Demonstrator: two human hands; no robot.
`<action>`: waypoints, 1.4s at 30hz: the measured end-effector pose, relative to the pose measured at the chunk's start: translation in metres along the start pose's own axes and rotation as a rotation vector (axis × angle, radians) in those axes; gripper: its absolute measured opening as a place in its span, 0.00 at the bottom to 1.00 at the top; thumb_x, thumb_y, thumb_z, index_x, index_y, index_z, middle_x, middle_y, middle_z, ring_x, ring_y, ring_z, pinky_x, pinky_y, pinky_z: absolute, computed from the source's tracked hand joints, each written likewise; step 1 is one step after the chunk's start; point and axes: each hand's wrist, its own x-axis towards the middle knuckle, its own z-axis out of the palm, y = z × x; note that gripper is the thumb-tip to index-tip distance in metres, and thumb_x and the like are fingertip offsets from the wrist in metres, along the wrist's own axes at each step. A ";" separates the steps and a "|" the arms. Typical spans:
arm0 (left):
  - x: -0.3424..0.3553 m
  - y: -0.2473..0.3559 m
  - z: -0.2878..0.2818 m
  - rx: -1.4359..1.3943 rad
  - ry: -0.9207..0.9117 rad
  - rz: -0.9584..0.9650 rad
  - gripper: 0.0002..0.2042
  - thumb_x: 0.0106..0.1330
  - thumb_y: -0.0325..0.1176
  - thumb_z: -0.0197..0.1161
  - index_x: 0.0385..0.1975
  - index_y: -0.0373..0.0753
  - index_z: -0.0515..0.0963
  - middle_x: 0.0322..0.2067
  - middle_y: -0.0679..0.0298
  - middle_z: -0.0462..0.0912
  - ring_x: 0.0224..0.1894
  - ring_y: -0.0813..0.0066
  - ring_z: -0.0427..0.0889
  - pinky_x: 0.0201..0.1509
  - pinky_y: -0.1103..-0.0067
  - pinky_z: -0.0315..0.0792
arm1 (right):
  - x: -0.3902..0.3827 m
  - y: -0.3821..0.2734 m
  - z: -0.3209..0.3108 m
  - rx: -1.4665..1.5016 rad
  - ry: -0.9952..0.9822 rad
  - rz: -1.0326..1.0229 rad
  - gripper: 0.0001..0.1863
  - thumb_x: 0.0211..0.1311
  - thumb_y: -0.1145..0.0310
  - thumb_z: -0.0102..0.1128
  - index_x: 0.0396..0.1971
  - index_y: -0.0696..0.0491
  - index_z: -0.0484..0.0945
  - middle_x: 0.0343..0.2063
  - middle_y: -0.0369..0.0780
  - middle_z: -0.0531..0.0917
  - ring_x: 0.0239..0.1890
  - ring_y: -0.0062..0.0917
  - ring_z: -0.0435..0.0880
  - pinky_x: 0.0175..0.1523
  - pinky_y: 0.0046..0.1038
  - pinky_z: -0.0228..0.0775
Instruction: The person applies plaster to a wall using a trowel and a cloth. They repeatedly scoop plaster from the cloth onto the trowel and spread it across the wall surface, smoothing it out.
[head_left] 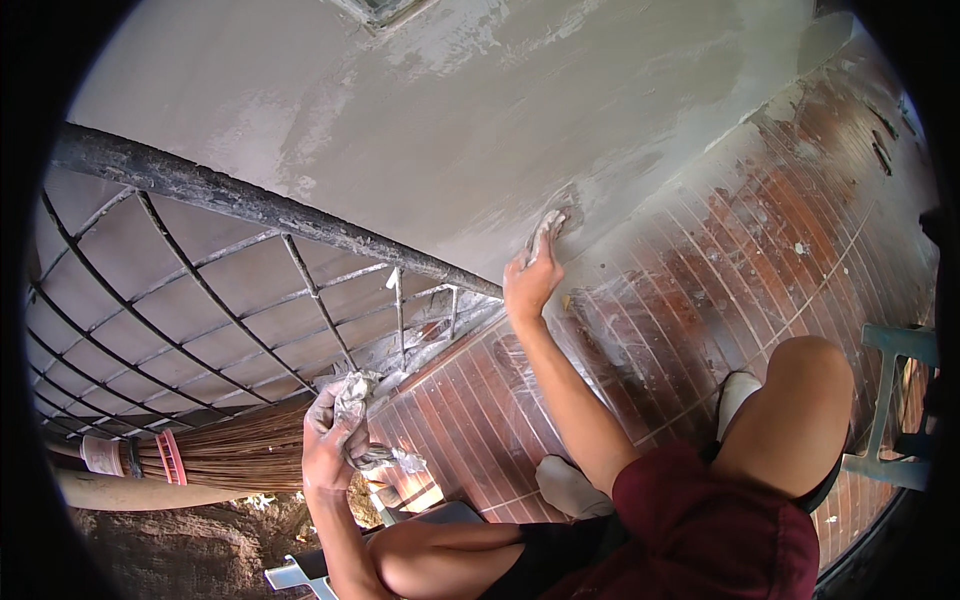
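Observation:
My left hand (328, 432) is closed around a crumpled plastic bag (356, 398) smeared with grey-white paste; its loose end hangs below my fingers. My right arm reaches forward to the base of the grey plastered wall (420, 130). There my right hand (534, 272) has its fingers stretched out against the surface, their tips coated in pale paste. A small darker patch (572, 206) shows on the wall beside those fingertips. I see no tool in the right hand.
A metal mesh panel with a thick dark bar (260, 205) slants across the left. Behind my left hand lies a stick broom (235, 455). Reddish-brown tiles (700, 290), splashed with paste, cover the floor at right. A greenish plastic stool (885, 400) stands at the far right.

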 end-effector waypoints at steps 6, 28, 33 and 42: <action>0.001 0.001 0.011 0.024 -0.019 0.004 0.15 0.62 0.26 0.61 0.48 0.36 0.71 0.22 0.73 0.68 0.15 0.89 0.58 0.16 0.88 0.49 | -0.142 -0.026 -0.044 0.292 -0.553 0.178 0.38 0.41 0.89 0.49 0.61 0.59 0.66 0.58 0.52 0.71 0.55 0.46 0.76 0.52 0.38 0.74; 0.068 -0.020 0.081 0.657 -0.258 0.099 0.09 0.63 0.22 0.55 0.42 0.34 0.76 0.29 0.64 0.80 0.26 0.77 0.71 0.32 0.78 0.69 | -0.010 0.066 -0.146 1.335 -0.969 1.224 0.21 0.61 0.68 0.49 0.52 0.64 0.70 0.48 0.47 0.79 0.50 0.32 0.80 0.59 0.35 0.71; 0.072 -0.021 0.089 1.042 -0.251 0.143 0.11 0.58 0.27 0.55 0.40 0.36 0.78 0.29 0.45 0.80 0.33 0.51 0.77 0.41 0.66 0.70 | 0.000 0.043 -0.147 1.276 -0.994 1.180 0.21 0.62 0.68 0.49 0.52 0.65 0.70 0.49 0.47 0.79 0.50 0.32 0.80 0.59 0.34 0.71; 0.060 -0.019 0.099 0.989 -0.183 0.263 0.09 0.58 0.27 0.55 0.37 0.38 0.80 0.28 0.51 0.79 0.32 0.52 0.76 0.40 0.66 0.71 | 0.002 0.020 -0.142 1.288 -1.045 1.205 0.20 0.63 0.67 0.48 0.51 0.64 0.71 0.47 0.47 0.79 0.49 0.32 0.80 0.58 0.35 0.72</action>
